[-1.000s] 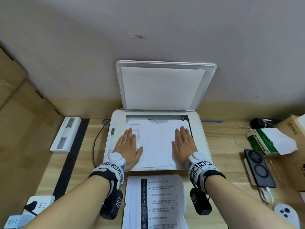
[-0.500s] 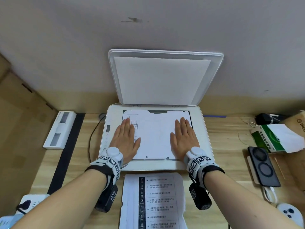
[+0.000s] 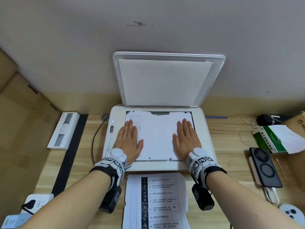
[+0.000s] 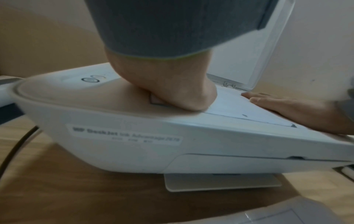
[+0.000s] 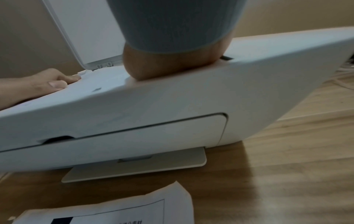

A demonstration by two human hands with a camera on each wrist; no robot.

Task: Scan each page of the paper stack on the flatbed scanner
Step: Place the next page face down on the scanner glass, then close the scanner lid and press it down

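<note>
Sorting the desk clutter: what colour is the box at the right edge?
Green and white box; clearest in the head view.

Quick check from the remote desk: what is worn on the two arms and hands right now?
Both forearms are bare, no sleeves and no gloves. The left hand and right hand each have a white wrist strap printed with black-and-white square markers, topped by a round white puck and edged with a black band. A black camera box bearing another marker hangs under each wrist.
</note>
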